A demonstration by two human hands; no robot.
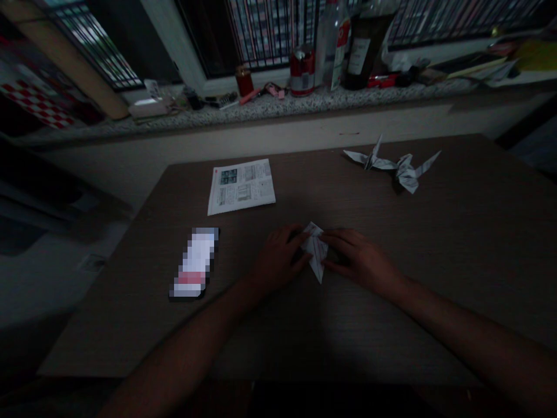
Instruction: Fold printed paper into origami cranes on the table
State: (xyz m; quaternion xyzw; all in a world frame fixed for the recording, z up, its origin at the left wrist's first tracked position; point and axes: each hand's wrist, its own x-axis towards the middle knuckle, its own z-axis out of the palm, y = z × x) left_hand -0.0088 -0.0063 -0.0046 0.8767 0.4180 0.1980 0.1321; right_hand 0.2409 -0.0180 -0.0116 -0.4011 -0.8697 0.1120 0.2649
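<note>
Folded paper [317,254] held between both hands on a dim table [143,261]

The small folded paper, roughly kite-shaped, is near the middle of the brown table, its long point toward the near side. The left hand [278,258] holds its left side, fingertips on the far part and thumb nearer, with a narrow gap between them. The right hand [359,258] holds the right side in much the same way, fingers far and thumb near.

To the left, well apart from the hands, lies a phone [195,261], its lit screen blurred. Farther off, left of the paper, a printed sheet [243,187] lies flat. At the far right, two paper cranes [408,173] sit close together; whether they touch is unclear. Beyond the table runs a speckled windowsill [174,120], carrying a red can [301,72], a dark bottle [360,55] with a pale label and a small jar [244,82].
</note>
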